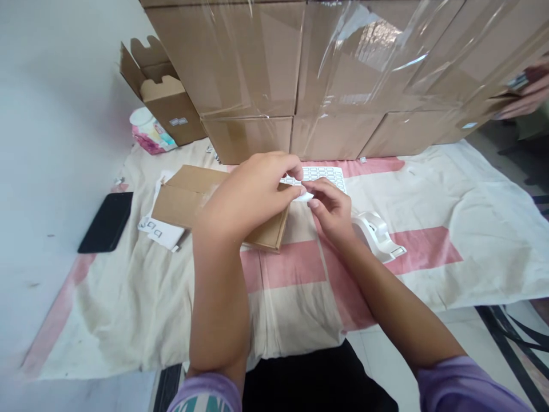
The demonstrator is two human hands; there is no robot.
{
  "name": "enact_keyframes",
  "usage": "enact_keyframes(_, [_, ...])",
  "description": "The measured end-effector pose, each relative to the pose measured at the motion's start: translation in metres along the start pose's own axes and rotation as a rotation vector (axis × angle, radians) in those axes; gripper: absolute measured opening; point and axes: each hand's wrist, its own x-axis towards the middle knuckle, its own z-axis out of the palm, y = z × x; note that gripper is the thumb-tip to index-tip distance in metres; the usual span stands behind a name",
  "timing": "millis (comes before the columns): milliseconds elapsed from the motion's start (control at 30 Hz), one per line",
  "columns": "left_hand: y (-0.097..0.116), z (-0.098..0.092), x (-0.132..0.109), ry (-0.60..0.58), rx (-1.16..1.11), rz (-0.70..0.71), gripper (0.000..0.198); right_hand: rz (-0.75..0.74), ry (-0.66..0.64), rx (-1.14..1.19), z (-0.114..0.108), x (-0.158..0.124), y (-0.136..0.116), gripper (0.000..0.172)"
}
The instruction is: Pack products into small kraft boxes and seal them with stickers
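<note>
My left hand (253, 191) and my right hand (330, 209) meet over a white sheet of small stickers (326, 174) lying on the cloth. Both hands pinch a small white sticker (306, 196) between their fingertips, left fingers from above, right fingers from below. Under my left hand lies a flat brown cardboard box (189, 197). A white tape dispenser (380, 234) sits just right of my right wrist.
A wall of plastic-wrapped cardboard cartons (343, 68) stands behind. An open small carton (163, 94) and a pink-and-white container (148, 131) are at the back left. A black phone (106, 221) lies on the floor left. Another person's hand (525, 91) shows at the far right. Cream-and-pink cloth (450, 217) covers the floor.
</note>
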Motion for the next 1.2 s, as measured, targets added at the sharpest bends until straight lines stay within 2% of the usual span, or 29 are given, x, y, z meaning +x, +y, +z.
enact_keyframes(67, [-0.001,0.002,0.001,-0.021,-0.008,-0.007,0.012,0.018,0.06,0.075,0.005,-0.003,-0.004,0.015])
enact_keyframes(200, [-0.003,-0.002,-0.002,-0.007,-0.018,-0.053,0.017,0.022,0.098,0.094,0.009,-0.01,-0.008,0.01])
enact_keyframes(333, [-0.004,-0.006,-0.005,0.002,0.036,-0.128,0.02,-0.041,0.026,0.117,0.012,-0.018,-0.016,0.026])
enact_keyframes(467, [0.0,-0.001,-0.002,-0.066,-0.013,-0.119,0.028,-0.049,0.178,0.02,0.015,-0.021,-0.025,0.009])
enact_keyframes(567, [0.001,0.0,0.0,-0.088,-0.045,-0.153,0.033,-0.005,0.233,-0.066,0.014,-0.02,-0.028,0.008])
enact_keyframes(667, [-0.002,-0.005,0.0,-0.094,-0.023,-0.262,0.04,0.04,0.139,-0.234,0.013,-0.02,-0.026,0.01])
enact_keyframes(800, [-0.01,-0.008,0.001,-0.074,0.077,-0.398,0.043,-0.038,-0.042,-0.438,0.02,-0.028,-0.018,0.01])
enact_keyframes(967, [-0.02,0.0,0.007,-0.081,0.117,-0.413,0.047,-0.229,-0.009,-0.447,0.027,-0.039,-0.004,0.012])
enact_keyframes(1100, [-0.021,0.003,0.008,-0.076,0.106,-0.402,0.048,-0.264,0.044,-0.452,0.028,-0.041,0.003,0.01])
enact_keyframes(1200, [-0.022,0.004,0.008,-0.079,0.103,-0.397,0.05,-0.266,0.026,-0.46,0.028,-0.04,0.004,0.01])
